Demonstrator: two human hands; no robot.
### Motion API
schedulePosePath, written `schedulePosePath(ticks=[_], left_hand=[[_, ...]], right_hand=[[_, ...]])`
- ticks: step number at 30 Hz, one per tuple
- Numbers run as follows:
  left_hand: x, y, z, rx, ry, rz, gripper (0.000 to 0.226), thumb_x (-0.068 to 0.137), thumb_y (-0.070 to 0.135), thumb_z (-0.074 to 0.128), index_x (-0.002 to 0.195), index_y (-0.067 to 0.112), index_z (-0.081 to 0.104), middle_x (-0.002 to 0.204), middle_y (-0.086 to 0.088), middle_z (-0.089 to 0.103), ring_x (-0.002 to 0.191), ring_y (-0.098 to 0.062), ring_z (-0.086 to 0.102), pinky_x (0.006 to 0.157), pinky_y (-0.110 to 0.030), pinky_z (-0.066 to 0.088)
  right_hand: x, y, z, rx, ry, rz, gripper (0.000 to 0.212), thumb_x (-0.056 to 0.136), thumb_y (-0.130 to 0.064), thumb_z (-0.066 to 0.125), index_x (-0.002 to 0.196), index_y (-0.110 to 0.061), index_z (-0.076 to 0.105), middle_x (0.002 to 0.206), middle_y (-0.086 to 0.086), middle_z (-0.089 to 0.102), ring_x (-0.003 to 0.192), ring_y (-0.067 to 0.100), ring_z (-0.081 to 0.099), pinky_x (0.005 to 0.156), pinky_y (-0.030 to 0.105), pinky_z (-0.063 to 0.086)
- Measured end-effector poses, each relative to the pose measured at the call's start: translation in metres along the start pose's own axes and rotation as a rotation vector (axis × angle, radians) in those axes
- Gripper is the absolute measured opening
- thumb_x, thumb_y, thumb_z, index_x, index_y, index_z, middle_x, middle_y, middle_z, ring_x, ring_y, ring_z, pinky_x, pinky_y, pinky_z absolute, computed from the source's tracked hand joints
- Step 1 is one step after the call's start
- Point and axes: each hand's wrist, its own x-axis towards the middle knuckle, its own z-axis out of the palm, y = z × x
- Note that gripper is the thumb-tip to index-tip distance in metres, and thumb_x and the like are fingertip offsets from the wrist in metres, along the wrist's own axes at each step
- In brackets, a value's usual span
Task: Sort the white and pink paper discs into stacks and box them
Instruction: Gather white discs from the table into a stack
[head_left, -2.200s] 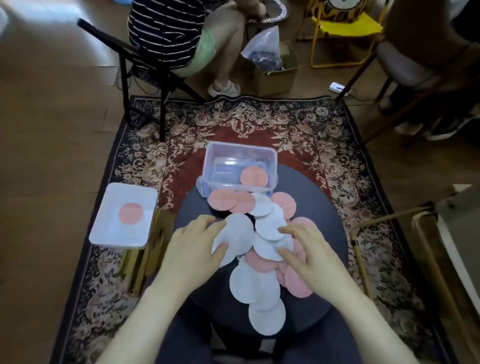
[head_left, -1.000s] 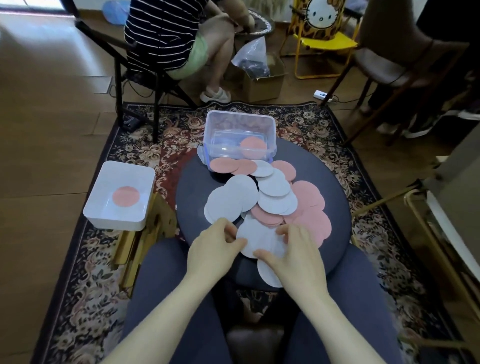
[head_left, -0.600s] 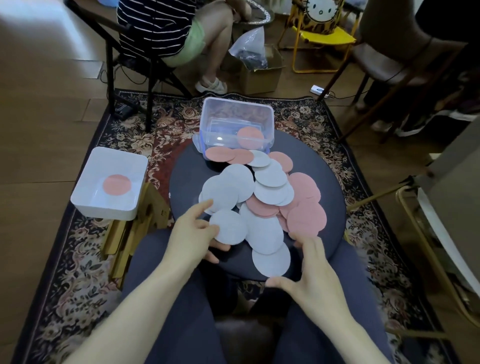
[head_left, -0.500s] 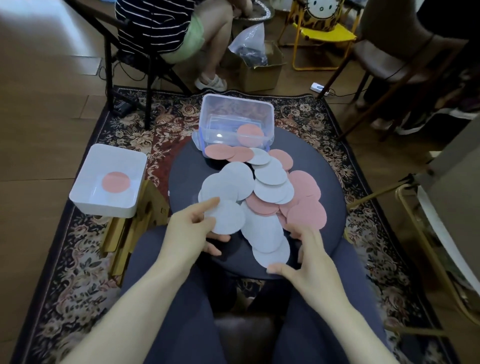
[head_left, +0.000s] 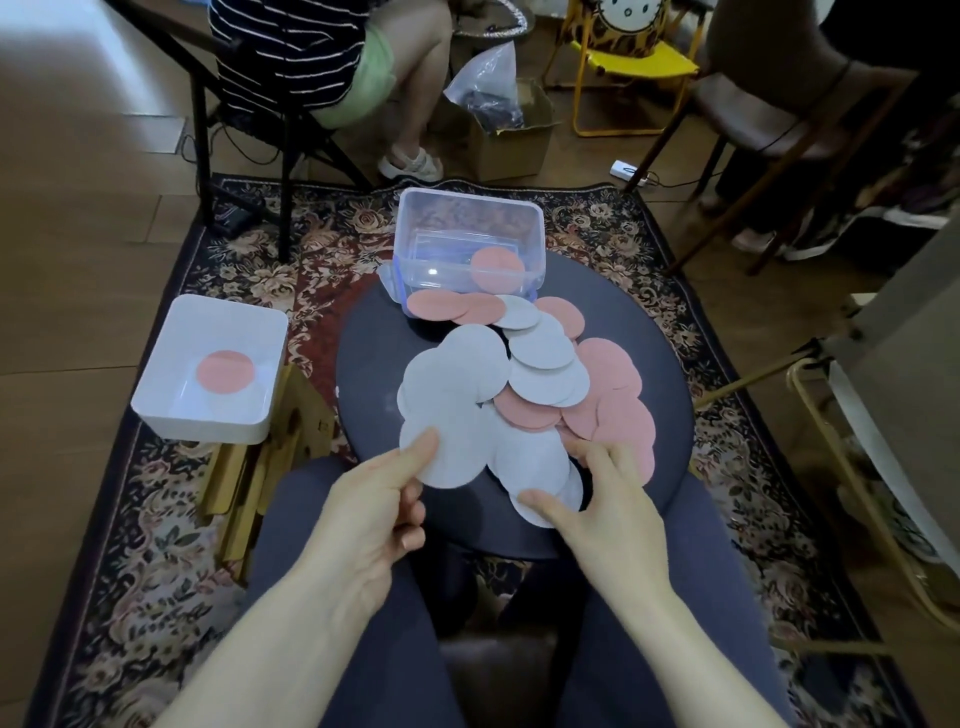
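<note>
Discs (head_left: 519, 384) lay fanned and overlapping on the round dark stool (head_left: 374, 353) between your knees — white mostly left, pink right. Your left hand (head_left: 371, 506) pinched a white disc (head_left: 449, 452) at its near edge, thumb on top; your right hand (head_left: 605, 512) rested with relaxed fingers on the near white ones, gripping nothing. They looked light, thin and slippery — probably best lifted by a free rim

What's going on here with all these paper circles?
A seated person is sorting white and pink paper discs heaped on a round dark stool. Their left hand pinches a white paper disc; the right hand rests on another white disc. One pink disc each lies in the clear plastic box and the white tray.
</note>
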Motion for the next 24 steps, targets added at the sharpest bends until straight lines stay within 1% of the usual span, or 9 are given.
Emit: schedulePosePath(ticks=[2,4,6,9,13,17,19,21,24], left_hand=[[-0.002,-0.004,0.003,-0.009,0.021,0.026,0.016,0.085,0.027,0.069,0.080,0.014,0.063,0.058,0.003,0.053,0.052,-0.011,0.048,0.038,-0.019,0.033],[-0.004,-0.005,0.006,-0.052,-0.028,0.045,0.013,0.089,0.022,0.064,0.095,0.011,0.068,0.076,-0.002,0.072,0.068,-0.017,0.067,0.047,-0.024,0.050],[-0.006,-0.003,0.008,-0.096,-0.075,0.051,0.015,0.090,0.014,0.062,0.104,0.007,0.066,0.090,-0.008,0.076,0.080,-0.024,0.074,0.054,-0.030,0.058],[-0.007,0.000,0.008,-0.087,-0.078,0.089,0.019,0.091,0.007,0.061,0.109,0.004,0.063,0.096,-0.013,0.075,0.082,-0.027,0.074,0.055,-0.031,0.059],[-0.006,0.000,0.008,-0.056,-0.090,0.124,0.017,0.093,0.004,0.058,0.109,0.007,0.061,0.094,-0.012,0.075,0.081,-0.027,0.074,0.055,-0.031,0.059],[-0.004,-0.003,0.009,-0.053,-0.109,0.114,0.013,0.097,0.006,0.051,0.103,0.011,0.061,0.088,-0.006,0.076,0.079,-0.029,0.074,0.056,-0.035,0.060],[-0.005,-0.005,0.011,-0.050,-0.122,0.097,0.014,0.099,0.010,0.048,0.103,0.011,0.061,0.088,-0.007,0.076,0.080,-0.030,0.074,0.058,-0.038,0.061],[-0.004,-0.006,0.011,-0.035,-0.133,0.081,0.016,0.100,0.013,0.046,0.104,0.009,0.061,0.091,-0.012,0.076,0.080,-0.031,0.074,0.057,-0.038,0.061],[-0.004,-0.009,0.012,0.001,-0.144,0.071,0.018,0.101,0.011,0.044,0.109,0.006,0.060,0.095,-0.017,0.074,0.080,-0.031,0.074,0.055,-0.037,0.060]], right_hand=[[-0.003,-0.003,0.003,0.055,0.022,0.038,0.052,0.073,-0.049,0.073,0.116,-0.032,0.050,0.112,-0.016,0.042,0.088,0.007,0.048,0.056,0.023,0.036],[-0.005,-0.004,0.006,0.109,0.043,0.066,0.050,0.072,-0.045,0.075,0.112,-0.030,0.049,0.111,-0.016,0.045,0.086,0.005,0.047,0.056,0.019,0.034],[-0.006,-0.004,0.009,0.177,0.064,0.095,0.046,0.072,-0.040,0.077,0.106,-0.028,0.048,0.107,-0.016,0.051,0.082,0.005,0.050,0.057,0.022,0.036],[-0.002,-0.005,0.007,0.341,0.075,0.165,0.031,0.075,-0.031,0.077,0.093,-0.027,0.053,0.096,-0.012,0.060,0.077,0.007,0.052,0.061,0.025,0.038],[0.006,-0.006,0.001,0.596,0.013,0.276,0.016,0.081,-0.020,0.074,0.082,-0.017,0.058,0.076,0.000,0.063,0.067,0.014,0.053,0.062,0.026,0.040],[0.007,-0.008,-0.009,0.811,-0.069,0.318,0.010,0.089,-0.010,0.063,0.087,-0.014,0.055,0.047,-0.001,0.051,0.041,0.009,0.039,0.042,0.017,0.031],[0.004,-0.009,-0.014,0.885,-0.069,0.265,0.013,0.090,-0.006,0.061,0.095,-0.017,0.061,0.046,0.003,0.053,0.036,0.009,0.039,0.038,0.016,0.031],[0.001,-0.011,-0.015,0.937,-0.038,0.194,0.018,0.089,-0.005,0.061,0.099,-0.019,0.066,0.052,0.007,0.058,0.041,0.012,0.045,0.043,0.018,0.039],[-0.004,-0.013,-0.014,0.965,0.035,0.084,0.013,0.087,-0.001,0.063,0.090,-0.011,0.070,0.062,0.008,0.065,0.054,0.016,0.056,0.054,0.022,0.048]])
